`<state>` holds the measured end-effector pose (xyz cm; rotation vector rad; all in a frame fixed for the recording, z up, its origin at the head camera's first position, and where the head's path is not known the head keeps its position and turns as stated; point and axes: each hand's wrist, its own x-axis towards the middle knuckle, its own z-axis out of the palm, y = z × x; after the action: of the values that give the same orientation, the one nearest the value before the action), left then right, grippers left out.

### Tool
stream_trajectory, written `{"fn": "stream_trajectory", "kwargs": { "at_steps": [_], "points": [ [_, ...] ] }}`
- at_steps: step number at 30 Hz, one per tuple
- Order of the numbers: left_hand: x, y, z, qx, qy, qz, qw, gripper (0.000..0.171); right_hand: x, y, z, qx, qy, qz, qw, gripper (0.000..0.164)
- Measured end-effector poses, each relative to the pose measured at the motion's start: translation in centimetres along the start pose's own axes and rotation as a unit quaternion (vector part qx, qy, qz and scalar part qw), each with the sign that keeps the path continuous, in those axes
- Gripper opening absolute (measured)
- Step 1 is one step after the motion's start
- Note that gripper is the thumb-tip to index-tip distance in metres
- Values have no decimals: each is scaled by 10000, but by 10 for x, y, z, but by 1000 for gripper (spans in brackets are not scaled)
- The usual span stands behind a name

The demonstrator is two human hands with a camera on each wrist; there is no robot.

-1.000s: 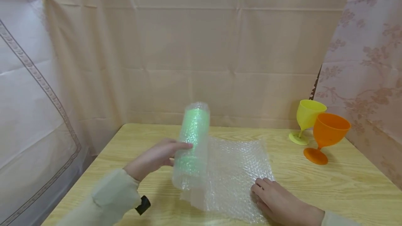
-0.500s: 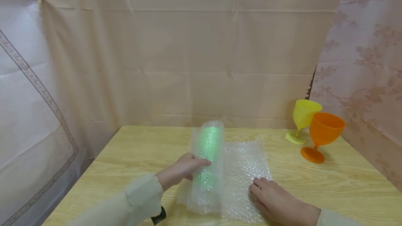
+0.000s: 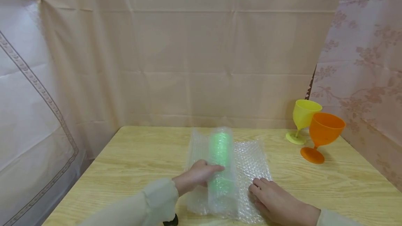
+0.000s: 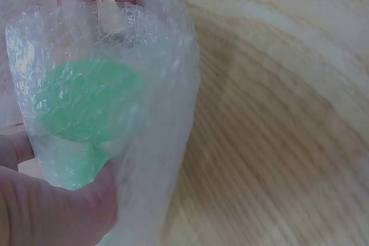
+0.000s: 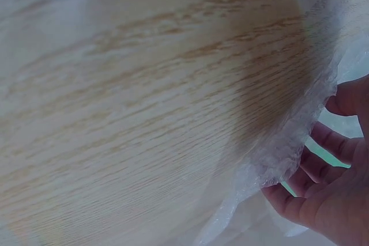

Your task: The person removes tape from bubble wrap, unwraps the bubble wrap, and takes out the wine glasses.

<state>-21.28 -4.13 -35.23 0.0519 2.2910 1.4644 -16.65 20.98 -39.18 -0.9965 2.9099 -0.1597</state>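
Observation:
A green goblet (image 4: 92,99) lies rolled inside clear bubble wrap (image 3: 251,163), its round foot and stem showing through in the left wrist view. My left hand (image 3: 201,173) grips the roll from the left, thumb lying over its top. To the right, part of the sheet is still flat on the table. There my right hand (image 3: 279,201) presses the sheet's right edge with its fingers, and in the right wrist view the fingertips touch that crinkled edge. Another loose layer of wrap extends left of the roll, behind my left hand.
At the back right of the wooden table (image 3: 141,149) a yellow goblet (image 3: 306,114) and an orange goblet (image 3: 326,126) stand upright close together. Beige cloth (image 3: 185,51) hangs behind the table, with patterned cloth on the right and white cloth on the left.
My left hand has brought the wrapped green goblet rightward and lower, over the flat sheet, with loose wrap now showing on its left. My right hand has kept its place on the sheet's edge.

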Motion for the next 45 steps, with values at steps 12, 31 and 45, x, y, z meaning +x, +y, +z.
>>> {"fn": "stream_trajectory", "kwargs": {
  "at_steps": [12,31,45],
  "points": [
    [2,-2,13,-146,-165,-197,9996,62,-1,-2,0,-171,242,-153,9994,19],
    [0,-2,21,25,-171,-239,9996,67,-2,-1,-2,-72,254,-200,9995,17],
    [0,3,29,-49,-116,-200,9997,61,-3,1,-4,76,232,-224,9994,21]
  ]
}}
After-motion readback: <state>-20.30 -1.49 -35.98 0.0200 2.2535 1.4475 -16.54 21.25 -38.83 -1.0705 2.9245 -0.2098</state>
